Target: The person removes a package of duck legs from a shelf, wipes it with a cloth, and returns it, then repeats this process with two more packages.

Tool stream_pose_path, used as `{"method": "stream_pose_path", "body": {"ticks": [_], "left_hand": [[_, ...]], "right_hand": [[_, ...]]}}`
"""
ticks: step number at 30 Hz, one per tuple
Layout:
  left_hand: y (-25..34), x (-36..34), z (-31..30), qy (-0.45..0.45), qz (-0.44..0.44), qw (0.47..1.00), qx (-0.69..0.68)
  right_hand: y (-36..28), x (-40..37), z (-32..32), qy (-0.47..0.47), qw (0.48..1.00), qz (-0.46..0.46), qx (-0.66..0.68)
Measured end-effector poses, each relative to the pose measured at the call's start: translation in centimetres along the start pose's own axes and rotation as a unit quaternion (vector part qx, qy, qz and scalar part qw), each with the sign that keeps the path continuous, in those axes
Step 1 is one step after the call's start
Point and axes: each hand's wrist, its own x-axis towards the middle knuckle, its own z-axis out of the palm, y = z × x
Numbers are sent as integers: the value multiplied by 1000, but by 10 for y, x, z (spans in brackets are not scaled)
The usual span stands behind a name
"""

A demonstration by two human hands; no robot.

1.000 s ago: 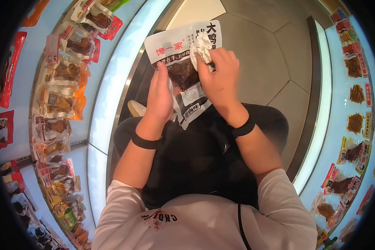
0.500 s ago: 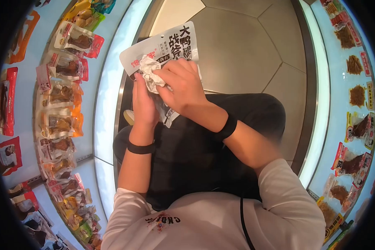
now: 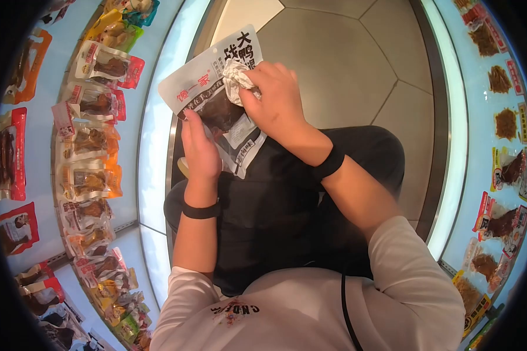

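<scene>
A silver-white vacuum food pouch (image 3: 216,111) with black and red Chinese characters and a dark window showing the meat inside is held tilted above my lap. My left hand (image 3: 201,149) grips it at the lower left edge, thumb on the front and the other fingers hidden behind. In my right hand (image 3: 277,99) is a crumpled white tissue (image 3: 235,81), pinched and resting on the upper right part of the pouch's front. Those fingers cover some of the print.
Lit shelves with packaged meat snacks (image 3: 91,137) curve along my left. Another lit shelf with more packs (image 3: 503,169) stands on my right. Between them is a tiled floor (image 3: 334,70), with my bent legs (image 3: 263,234) below the pouch.
My right hand has slid the tissue across the pouch, from its left-middle part to the upper right. More of the front print and the dark window now shows. The pouch has shifted slightly left.
</scene>
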Motion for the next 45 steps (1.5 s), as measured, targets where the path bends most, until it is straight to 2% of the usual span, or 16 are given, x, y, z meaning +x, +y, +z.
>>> {"method": "stream_pose_path", "body": {"ticks": [3,4,7,8,11,12,15,16,20,25,28,32,35,39,40,45], "left_hand": [[-8,4,1,-23,25,999,-23],[-11,10,-2,-64,81,995,0],[-7,3,-1,-50,21,996,-69],[-6,4,-5,-4,-23,999,-22],[-5,4,2,22,8,999,-44],[-2,3,4,30,-4,999,-28],[-4,3,5,-68,77,995,4],[-8,6,0,-72,59,995,20],[-8,4,4,-10,71,997,-13],[-1,4,2,60,37,993,-90],[-4,5,-7,46,40,993,-100],[-7,8,-12,38,56,993,-93],[-4,8,-12,41,49,992,-105],[6,7,-2,67,50,975,-205],[4,10,-5,63,51,974,-211],[9,11,-5,65,53,964,-252]], "right_hand": [[-13,-11,3,-8,997,-58,54],[-20,-16,9,-27,991,-67,108],[-19,-11,4,-41,993,-54,99],[-12,-7,5,-24,997,-27,75],[5,-2,2,-10,1000,23,2],[1,-3,-1,-12,1000,1,-17],[-26,-16,6,-14,990,-81,118],[-36,-21,8,-24,988,-81,128],[-29,-22,16,-2,989,-98,110],[0,-4,5,70,997,-26,32],[14,5,-2,66,998,17,-7],[-7,-6,3,50,995,-59,66],[-11,-8,7,45,995,-77,52],[12,5,5,93,995,-23,13],[10,2,2,69,997,-19,-9],[-8,-13,12,63,996,-55,28]]}}
